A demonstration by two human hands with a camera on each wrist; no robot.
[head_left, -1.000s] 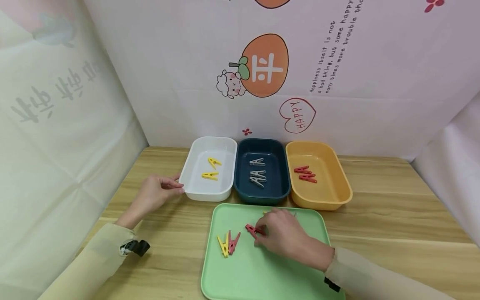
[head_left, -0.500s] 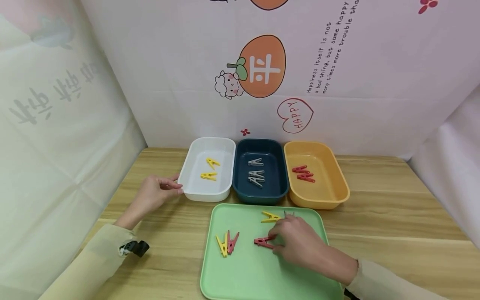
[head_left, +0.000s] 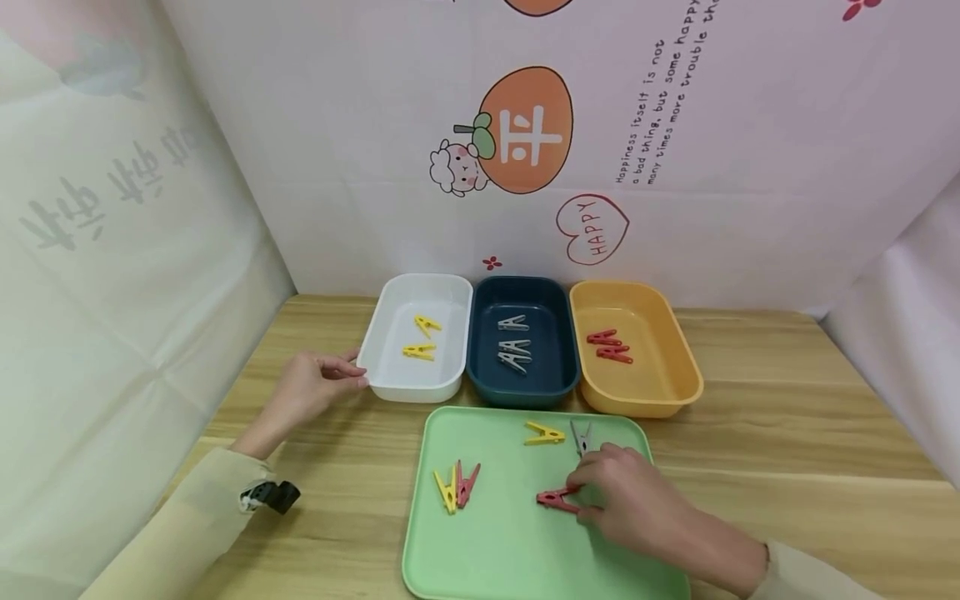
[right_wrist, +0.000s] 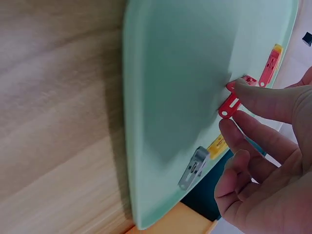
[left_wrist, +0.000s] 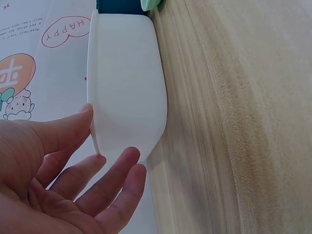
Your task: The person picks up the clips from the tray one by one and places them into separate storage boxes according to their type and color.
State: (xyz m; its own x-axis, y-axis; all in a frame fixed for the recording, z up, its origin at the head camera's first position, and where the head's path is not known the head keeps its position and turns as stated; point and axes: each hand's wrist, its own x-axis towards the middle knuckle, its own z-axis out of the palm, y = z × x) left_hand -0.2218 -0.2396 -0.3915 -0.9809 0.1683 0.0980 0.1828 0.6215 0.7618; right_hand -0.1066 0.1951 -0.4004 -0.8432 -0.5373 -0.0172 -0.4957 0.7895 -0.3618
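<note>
My left hand [head_left: 306, 390] holds the near left corner of a white bin [head_left: 408, 393], thumb and fingers at its rim. In the left wrist view the bin's side [left_wrist: 127, 83] fills the middle. Over a green tray [head_left: 480, 567], my right hand [head_left: 637, 510] pinches a red clothespin [head_left: 553, 499] between thumb and fingers; its handle end is partly covered. Just beyond that hand lies a grey clothespin [head_left: 582, 440], with a yellow clothespin [head_left: 545, 434] to its left. A yellow clothespin [head_left: 446, 490] and a red clothespin [head_left: 466, 485] lie side by side at the tray's left.
Behind the tray, a dark blue bin [head_left: 491, 387] with grey clothespins and an orange bin [head_left: 663, 392] with red ones stand beside the white bin, which contains yellow ones. A printed cloth [head_left: 360, 167] hangs behind the wooden table [head_left: 795, 433].
My right hand has moved to the right across the tray with the red clothespin, uncovering the yellow and grey clothespins near the tray's far edge. The left hand stays at the white bin.
</note>
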